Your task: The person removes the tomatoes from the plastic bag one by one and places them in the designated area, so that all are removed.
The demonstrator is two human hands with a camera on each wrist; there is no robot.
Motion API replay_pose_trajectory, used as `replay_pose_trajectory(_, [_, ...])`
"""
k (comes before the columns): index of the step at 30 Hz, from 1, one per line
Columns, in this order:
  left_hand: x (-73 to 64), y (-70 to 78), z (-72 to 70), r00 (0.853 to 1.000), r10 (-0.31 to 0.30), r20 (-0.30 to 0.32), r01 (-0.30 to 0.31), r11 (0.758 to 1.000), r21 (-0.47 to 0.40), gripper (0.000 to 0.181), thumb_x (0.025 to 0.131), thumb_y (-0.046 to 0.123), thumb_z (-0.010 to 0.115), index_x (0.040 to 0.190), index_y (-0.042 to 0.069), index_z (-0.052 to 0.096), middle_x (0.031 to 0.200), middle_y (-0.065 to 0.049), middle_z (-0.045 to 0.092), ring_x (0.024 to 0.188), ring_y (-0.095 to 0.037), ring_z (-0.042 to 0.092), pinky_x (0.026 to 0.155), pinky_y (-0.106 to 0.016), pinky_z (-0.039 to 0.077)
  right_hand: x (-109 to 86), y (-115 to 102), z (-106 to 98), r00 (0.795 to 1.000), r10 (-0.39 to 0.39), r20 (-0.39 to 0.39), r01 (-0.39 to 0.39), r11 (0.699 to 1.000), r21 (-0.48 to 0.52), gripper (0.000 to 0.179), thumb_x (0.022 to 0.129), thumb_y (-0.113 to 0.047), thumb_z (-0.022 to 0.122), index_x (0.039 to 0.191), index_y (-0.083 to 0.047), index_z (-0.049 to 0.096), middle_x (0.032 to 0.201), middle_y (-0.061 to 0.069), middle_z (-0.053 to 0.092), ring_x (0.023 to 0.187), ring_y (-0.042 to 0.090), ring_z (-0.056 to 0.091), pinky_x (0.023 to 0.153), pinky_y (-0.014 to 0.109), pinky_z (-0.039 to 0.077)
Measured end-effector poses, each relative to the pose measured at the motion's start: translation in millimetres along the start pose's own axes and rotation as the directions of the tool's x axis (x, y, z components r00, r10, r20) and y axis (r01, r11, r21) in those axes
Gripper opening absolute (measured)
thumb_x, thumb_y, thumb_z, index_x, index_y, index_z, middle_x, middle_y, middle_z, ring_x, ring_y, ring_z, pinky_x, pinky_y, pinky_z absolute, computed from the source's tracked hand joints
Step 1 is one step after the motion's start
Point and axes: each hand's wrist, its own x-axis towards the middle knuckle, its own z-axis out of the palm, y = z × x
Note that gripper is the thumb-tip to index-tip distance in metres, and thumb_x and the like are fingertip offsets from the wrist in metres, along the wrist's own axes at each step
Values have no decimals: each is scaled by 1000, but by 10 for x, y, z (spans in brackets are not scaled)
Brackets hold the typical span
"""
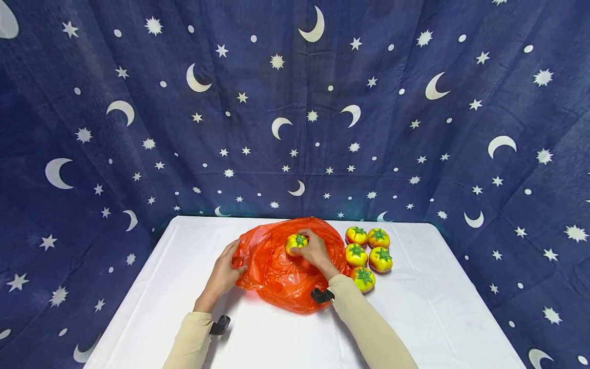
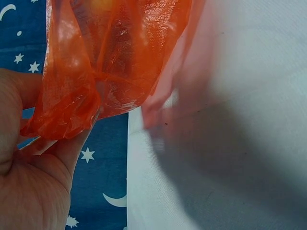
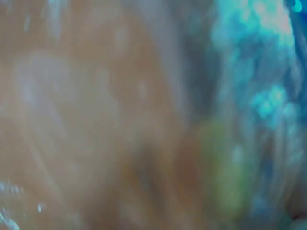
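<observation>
A red plastic bag point(image 1: 281, 287) lies spread on the table with its mouth open. At the bag's left side my left hand point(image 1: 224, 274) holds its edge between thumb and fingers; the left wrist view shows the thin red film of the bag point(image 2: 72, 96) in the grip of the hand point(image 2: 38, 187). My right hand point(image 1: 315, 251) reaches over the bag and grips a yellow-red toy tomato point(image 1: 294, 243) with a green leafy top. Fingers and thumb lie round the tomato's right side. The right wrist view is badly blurred.
Several more yellow-red tomatoes point(image 1: 357, 255) stand grouped right of the bag, close to its edge. The white-covered table point(image 1: 438, 307) ends at a dark blue curtain point(image 1: 258, 128) with moons and stars. Black wrist cameras point(image 1: 220, 325) sit on both wrists.
</observation>
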Motion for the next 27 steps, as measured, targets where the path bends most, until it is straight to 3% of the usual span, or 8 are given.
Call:
replay_pose_trajectory(16, [-12, -17, 24, 999, 26, -27, -26, 1000, 6, 81, 77, -5, 74, 150, -1, 36, 151, -22, 40, 140, -45, 38, 115, -58, 31, -257, -284, -143, 997, -77, 7, 77, 997, 22, 59, 72, -25, 85, 126, -18, 61, 125, 7, 63, 104, 25, 61, 91, 42, 57])
replay_pose_trajectory(23, [-22, -32, 47, 998, 44, -54, -44, 999, 4, 81, 76, -6, 74, 148, -1, 39, 150, -21, 41, 139, -44, 40, 115, -57, 32, -404, -355, -243, 981, -192, -16, 192, 980, 53, 56, 71, -23, 83, 124, -18, 63, 122, 6, 64, 105, 23, 60, 89, 42, 55])
replay_pose_trajectory(27, [-29, -25, 40, 998, 38, -41, -38, 999, 6, 80, 77, -5, 74, 148, -1, 38, 151, -21, 41, 139, -44, 40, 116, -57, 31, -505, -394, -298, 977, -210, -20, 211, 975, 73, 57, 72, -24, 83, 125, -20, 62, 122, 4, 64, 106, 23, 60, 91, 45, 56])
